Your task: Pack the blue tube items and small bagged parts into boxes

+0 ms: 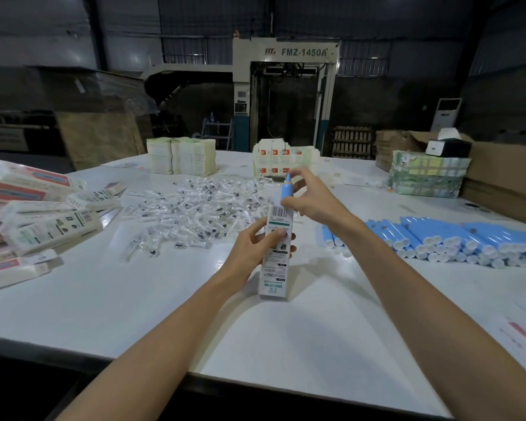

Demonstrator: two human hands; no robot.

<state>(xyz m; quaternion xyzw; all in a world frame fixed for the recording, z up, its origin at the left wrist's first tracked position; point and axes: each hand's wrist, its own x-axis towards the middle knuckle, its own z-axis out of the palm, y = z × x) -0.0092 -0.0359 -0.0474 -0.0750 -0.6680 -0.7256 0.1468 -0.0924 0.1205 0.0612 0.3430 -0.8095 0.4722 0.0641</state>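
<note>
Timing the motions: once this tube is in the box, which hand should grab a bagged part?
Right, likely: the left hand grips the box, while the right hand holds only the blue tube, with bagged parts just beyond.

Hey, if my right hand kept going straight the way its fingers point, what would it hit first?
Most likely the blue tube sticking out of the box in the left hand; the right hand hovers right beside it, and blur hides whether they touch.
</note>
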